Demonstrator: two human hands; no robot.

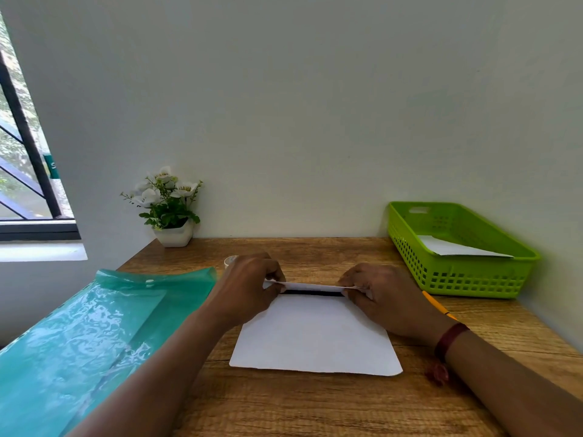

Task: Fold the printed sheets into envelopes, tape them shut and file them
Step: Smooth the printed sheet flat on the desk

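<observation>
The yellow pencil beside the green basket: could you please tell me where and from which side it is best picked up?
Pinch the yellow pencil across the middle of its shaft, coming from straight above. It lies flat on the table, in the narrow gap between the right hand and the green basket, so a sideways approach looks blocked on both sides.

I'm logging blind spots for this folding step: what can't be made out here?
Head view:
The sheet: print mostly hidden, blank side faces up.
The small clear object: mostly behind the left hand.
The pencil: partly behind the right hand.
The folder: cut off by the left and bottom edges.
</observation>
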